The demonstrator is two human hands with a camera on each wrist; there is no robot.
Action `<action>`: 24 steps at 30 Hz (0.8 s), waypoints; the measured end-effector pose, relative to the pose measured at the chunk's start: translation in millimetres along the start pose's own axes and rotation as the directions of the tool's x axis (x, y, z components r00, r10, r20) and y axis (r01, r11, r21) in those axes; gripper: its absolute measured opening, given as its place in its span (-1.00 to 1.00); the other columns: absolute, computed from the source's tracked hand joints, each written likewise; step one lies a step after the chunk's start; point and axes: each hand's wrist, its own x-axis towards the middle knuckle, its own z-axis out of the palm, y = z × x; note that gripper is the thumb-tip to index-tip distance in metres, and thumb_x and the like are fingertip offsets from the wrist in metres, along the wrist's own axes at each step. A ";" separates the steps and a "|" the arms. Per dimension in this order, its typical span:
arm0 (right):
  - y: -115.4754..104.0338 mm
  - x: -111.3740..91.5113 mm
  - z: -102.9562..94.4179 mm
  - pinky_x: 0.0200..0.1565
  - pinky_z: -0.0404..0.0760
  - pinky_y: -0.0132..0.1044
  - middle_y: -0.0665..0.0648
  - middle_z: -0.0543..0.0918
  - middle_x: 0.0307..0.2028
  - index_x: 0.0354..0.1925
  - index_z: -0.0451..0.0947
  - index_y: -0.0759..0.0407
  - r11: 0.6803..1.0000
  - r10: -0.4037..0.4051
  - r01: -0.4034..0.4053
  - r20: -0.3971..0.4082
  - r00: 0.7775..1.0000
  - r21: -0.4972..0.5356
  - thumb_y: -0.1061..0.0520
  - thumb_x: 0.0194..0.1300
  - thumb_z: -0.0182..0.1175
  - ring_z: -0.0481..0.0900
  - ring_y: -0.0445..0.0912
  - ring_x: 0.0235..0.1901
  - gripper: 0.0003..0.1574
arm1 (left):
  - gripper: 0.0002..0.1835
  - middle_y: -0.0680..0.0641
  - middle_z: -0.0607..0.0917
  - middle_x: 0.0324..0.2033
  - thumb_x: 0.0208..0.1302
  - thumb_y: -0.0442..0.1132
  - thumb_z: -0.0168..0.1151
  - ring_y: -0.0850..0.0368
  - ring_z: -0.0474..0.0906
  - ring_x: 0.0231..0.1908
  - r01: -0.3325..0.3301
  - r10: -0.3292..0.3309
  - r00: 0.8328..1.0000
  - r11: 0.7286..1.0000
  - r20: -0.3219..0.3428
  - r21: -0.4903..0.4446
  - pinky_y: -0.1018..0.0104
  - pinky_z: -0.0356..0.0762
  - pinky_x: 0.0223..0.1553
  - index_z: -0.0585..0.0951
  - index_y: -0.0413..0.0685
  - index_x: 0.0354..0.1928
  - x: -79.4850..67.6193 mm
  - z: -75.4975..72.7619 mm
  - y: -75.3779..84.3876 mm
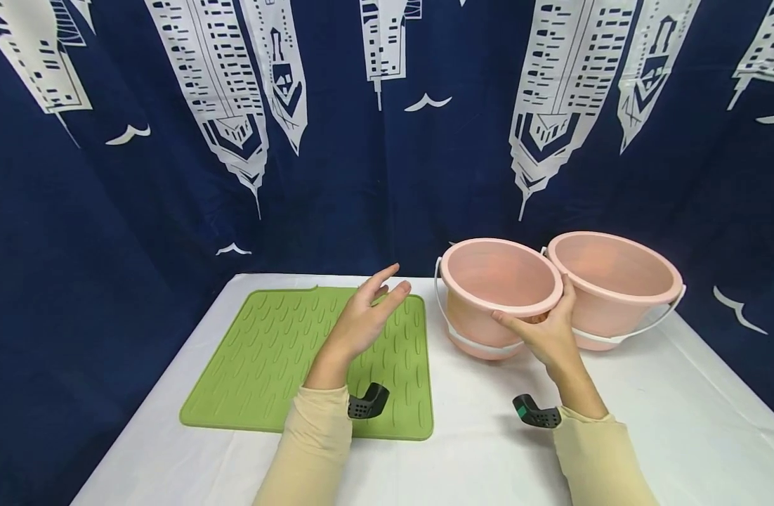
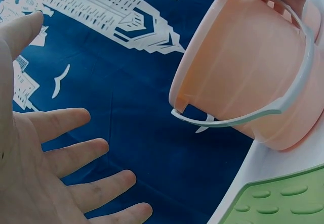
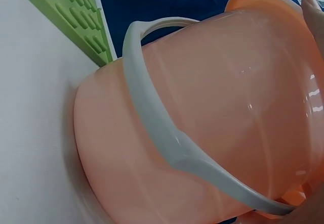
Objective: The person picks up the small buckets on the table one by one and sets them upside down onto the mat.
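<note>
My right hand (image 1: pixel 551 330) grips the nearer pink bucket (image 1: pixel 482 327) by its front right rim, thumb against the near side. The bucket's white handle (image 2: pixel 293 90) hangs down around its wall. A second pink bucket (image 1: pixel 614 306) stands right beside it, partly covered by my hand and the first bucket in the head view. My left hand (image 1: pixel 362 316) is held over the green mat (image 1: pixel 267 365), fingers spread and holding nothing. In the left wrist view its palm and several fingers (image 2: pixel 101 188) show.
The buckets and the ridged mat are on a white-covered table (image 1: pixel 469 436), mat on the left, buckets at the back right. Behind the table hangs a dark blue curtain (image 1: pixel 387 183) with white building prints. Each wrist wears a black camera mount (image 1: pixel 369 402).
</note>
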 end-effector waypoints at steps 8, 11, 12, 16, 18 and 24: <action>0.3 -0.8 0.4 0.25 0.31 -0.50 0.17 -0.05 0.52 0.58 -0.42 -0.08 1.000 -0.002 0.002 -0.013 1.000 0.007 0.40 -0.10 0.60 0.07 0.15 0.43 0.70 | -0.25 0.14 0.27 0.46 0.32 0.41 0.09 0.02 0.25 0.41 0.007 -0.008 1.000 1.000 0.003 0.013 -0.20 0.33 0.26 0.34 0.36 0.48 0.7 3.7 0.1; 1.7 -0.8 2.1 0.25 0.32 -0.49 0.15 -0.04 0.52 0.57 -0.41 -0.09 1.000 0.012 -0.012 -0.011 1.000 -0.011 0.37 -0.09 0.61 0.09 0.15 0.43 0.69 | -0.26 0.12 0.26 0.47 0.33 0.41 0.09 -0.01 0.25 0.42 0.013 -0.013 1.000 1.000 0.001 0.016 -0.21 0.33 0.26 0.34 0.35 0.48 -0.1 3.0 -0.7; 2.2 -0.8 3.0 0.25 0.32 -0.48 0.15 -0.03 0.52 0.57 -0.40 -0.09 1.000 0.014 -0.014 -0.008 1.000 -0.008 0.37 -0.10 0.61 0.10 0.15 0.42 0.68 | -0.26 0.11 0.26 0.47 0.33 0.40 0.09 -0.02 0.25 0.42 0.014 -0.014 1.000 1.000 -0.002 0.016 -0.21 0.33 0.26 0.35 0.34 0.48 -0.5 2.7 -1.3; 4.1 -1.5 5.1 0.21 0.35 -0.51 0.15 -0.02 0.51 0.57 -0.40 -0.09 1.000 0.013 -0.013 -0.002 1.000 0.009 0.37 -0.10 0.61 0.11 0.16 0.41 0.68 | -0.28 0.11 0.28 0.46 0.35 0.37 0.10 -0.02 0.25 0.41 0.010 -0.010 1.000 1.000 -0.008 0.011 -0.22 0.32 0.27 0.36 0.32 0.48 -2.4 1.5 -2.0; 4.2 -1.9 5.0 0.22 0.35 -0.51 0.14 -0.01 0.50 0.57 -0.38 -0.09 1.000 -0.003 0.004 -0.004 1.000 0.018 0.38 -0.11 0.61 0.12 0.16 0.42 0.68 | -0.29 0.13 0.29 0.45 0.35 0.37 0.10 0.00 0.26 0.40 0.010 -0.010 1.000 1.000 -0.008 0.009 -0.20 0.32 0.27 0.37 0.32 0.47 -2.7 1.8 -1.5; 2.0 -2.1 2.3 0.22 0.33 -0.52 0.11 0.00 0.50 0.57 -0.37 -0.08 0.999 -0.030 0.030 -0.030 0.999 -0.020 0.37 -0.12 0.62 0.12 0.13 0.42 0.67 | -0.28 0.14 0.29 0.45 0.34 0.38 0.10 -0.01 0.25 0.41 -0.001 0.001 1.000 1.000 0.005 0.007 -0.20 0.31 0.28 0.37 0.33 0.47 -0.1 4.8 0.4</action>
